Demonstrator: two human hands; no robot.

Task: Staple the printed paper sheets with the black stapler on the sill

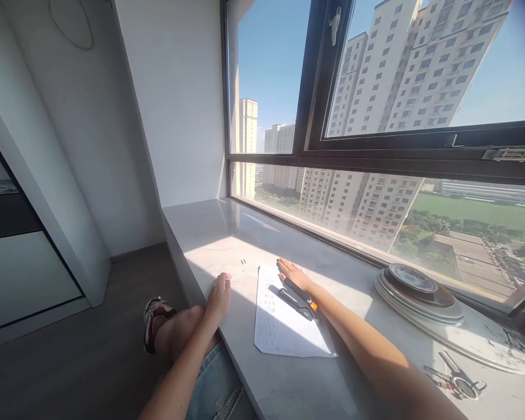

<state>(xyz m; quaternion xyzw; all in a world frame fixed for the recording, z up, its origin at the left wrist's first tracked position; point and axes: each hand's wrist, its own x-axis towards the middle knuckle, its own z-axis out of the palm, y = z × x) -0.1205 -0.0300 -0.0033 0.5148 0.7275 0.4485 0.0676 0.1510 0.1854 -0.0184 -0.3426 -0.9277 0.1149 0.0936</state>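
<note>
A sheet of paper (273,326) with rows of print lies on the sunlit marble windowsill, its bottom edge toward me. On top of it rests a black stapler (298,298) with an orange end. My right hand (295,275) lies flat over the paper's upper edge, fingers stretched out, just beyond the stapler, which it does not grip. My left hand (219,297) rests at the sill's near edge, left of the paper, its fingers loosely bent and nothing visible in them. Two short dark strips (243,262), perhaps staples, lie beyond the paper.
At the right stands a stack of plates (413,291) on a large pale oval board (485,344). Scissors (459,379) and small metal items lie nearer me. A dark window frame (376,158) borders the sill's far side. My leg (179,332) hangs beside the near edge.
</note>
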